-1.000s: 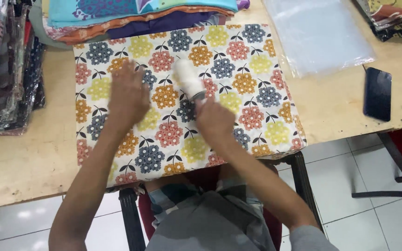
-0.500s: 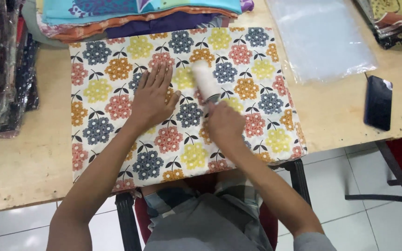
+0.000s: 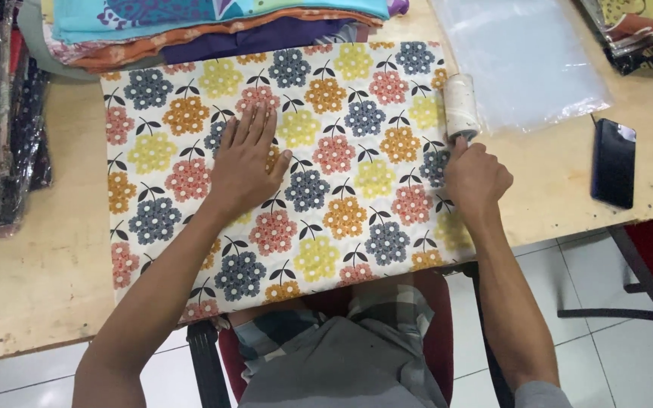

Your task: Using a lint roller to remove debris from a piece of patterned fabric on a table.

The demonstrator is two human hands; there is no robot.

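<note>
Wooden table (image 3: pixel 32 295) covered by floral cloth (image 3: pixel 281 174), laid flat at centre. Folded fabrics (image 3: pixel 213 23) stacked at far edge; clear plastic bags (image 3: pixel 523 57) seen empty, far right; phone (image 3: pixel 614 162) beside them. Left hand (image 3: pixel 245 162) pressed flat, fingers spread, moved leftward since earlier. Right hand (image 3: pixel 476 175) fisted round handle; lint roller (image 3: pixel 461 106) shifted from middle to right edge: pass across cloth likely completed.

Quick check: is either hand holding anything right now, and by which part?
The right hand holds a lint roller by its handle, the roll on the floral cloth's right edge. The left hand holds nothing; it lies flat on the cloth.
</note>
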